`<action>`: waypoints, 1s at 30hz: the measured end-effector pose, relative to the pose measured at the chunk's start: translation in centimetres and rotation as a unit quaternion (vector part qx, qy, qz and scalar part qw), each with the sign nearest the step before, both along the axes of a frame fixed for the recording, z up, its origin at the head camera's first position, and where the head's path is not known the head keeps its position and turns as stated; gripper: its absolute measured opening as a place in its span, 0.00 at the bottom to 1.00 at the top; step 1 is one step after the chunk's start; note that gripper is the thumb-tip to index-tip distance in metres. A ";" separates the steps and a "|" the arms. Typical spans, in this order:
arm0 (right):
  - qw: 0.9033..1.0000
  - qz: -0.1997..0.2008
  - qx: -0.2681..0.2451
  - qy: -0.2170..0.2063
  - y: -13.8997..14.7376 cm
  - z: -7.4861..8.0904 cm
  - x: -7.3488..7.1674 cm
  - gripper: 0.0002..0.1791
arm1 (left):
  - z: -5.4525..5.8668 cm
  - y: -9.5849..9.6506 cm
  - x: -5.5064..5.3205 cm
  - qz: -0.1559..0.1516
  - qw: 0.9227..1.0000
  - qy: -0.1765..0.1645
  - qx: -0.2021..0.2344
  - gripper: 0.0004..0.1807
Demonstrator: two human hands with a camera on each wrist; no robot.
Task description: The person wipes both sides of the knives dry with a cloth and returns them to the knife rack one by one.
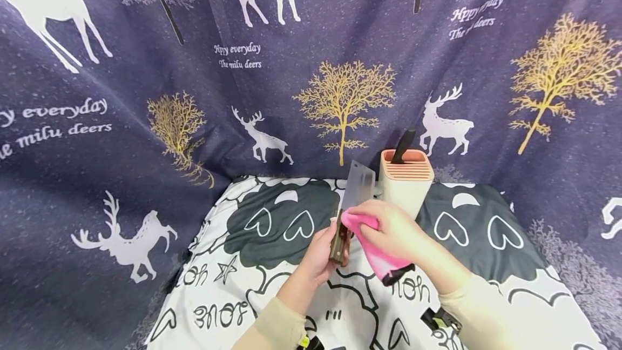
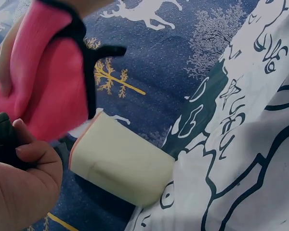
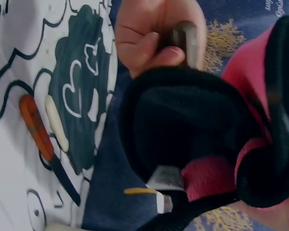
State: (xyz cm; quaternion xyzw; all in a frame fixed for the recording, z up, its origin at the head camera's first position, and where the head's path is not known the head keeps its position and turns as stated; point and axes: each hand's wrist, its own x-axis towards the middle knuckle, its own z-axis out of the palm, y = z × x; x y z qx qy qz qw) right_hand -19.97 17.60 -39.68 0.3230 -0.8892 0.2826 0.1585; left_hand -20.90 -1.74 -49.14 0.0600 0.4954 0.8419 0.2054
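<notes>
A cleaver (image 1: 360,181) with a broad metal blade and a brown handle points up and away in the head view. My left hand (image 1: 317,257) grips its handle from below and the left. Bunched in the fingers of my right hand (image 1: 391,228) is a pink cloth (image 1: 384,261) with black edging. The fingers hold it against the cleaver where blade and handle meet. In the left wrist view the cloth (image 2: 53,86) hangs in loose folds over the left hand (image 2: 26,187). Its dark underside faces the right wrist camera, hiding most of the blade there.
Just beyond the hands stands a cream knife block (image 1: 405,193) with an orange slotted top and one black-handled knife (image 1: 403,146). On the patterned sheet, an orange-handled knife (image 3: 36,127) lies beside a slim cream object (image 3: 57,122). A dark deer-print curtain (image 1: 311,112) hangs behind.
</notes>
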 end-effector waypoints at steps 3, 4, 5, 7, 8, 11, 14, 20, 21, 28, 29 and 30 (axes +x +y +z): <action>0.999 -0.031 0.006 0.030 -1.5 -1.2 -0.5 0.19 | -0.2 0.1 0.2 0.003 1.000 -0.004 -0.003 0.23; 0.998 -0.036 0.010 0.042 -2.0 -1.6 -0.5 0.19 | -0.3 0.2 0.2 0.007 1.000 -0.004 -0.001 0.22; 0.998 -0.038 0.014 0.054 -2.4 -1.9 -0.6 0.19 | -0.3 0.2 0.3 0.011 1.000 -0.007 0.003 0.21; 0.996 -0.042 0.029 0.076 -3.1 -2.5 -0.5 0.18 | -0.5 0.1 0.3 0.015 1.000 -0.012 0.014 0.20; 0.995 -0.040 0.035 0.079 -3.3 -2.6 -0.4 0.18 | -0.5 0.0 0.3 0.014 1.000 -0.013 0.018 0.20; 0.996 -0.035 0.040 0.076 -3.7 -3.0 -0.3 0.17 | -0.7 -0.3 0.4 0.007 0.999 -0.022 0.036 0.20; 0.997 -0.021 0.040 0.065 -3.8 -3.1 -0.1 0.18 | -0.9 -0.4 0.3 -0.002 0.998 -0.027 0.054 0.21; 0.997 0.009 0.057 0.055 -3.9 -3.0 0.8 0.18 | -0.9 -0.6 0.0 0.002 0.996 -0.030 0.079 0.24; 0.996 0.013 0.061 0.056 -3.9 -2.9 1.0 0.17 | -0.9 -0.6 0.0 0.004 0.996 -0.029 0.081 0.24; 0.992 0.033 0.094 0.077 -4.2 -2.7 2.7 0.15 | -0.8 -0.7 -0.2 0.022 0.996 -0.014 0.087 0.26; 0.991 0.035 0.098 0.083 -4.3 -2.7 2.9 0.15 | -0.8 -0.7 -0.2 0.024 0.996 -0.011 0.088 0.27; 0.990 0.039 0.100 0.090 -4.4 -2.6 3.2 0.15 | -0.8 -0.7 -0.2 0.030 0.996 -0.012 0.089 0.27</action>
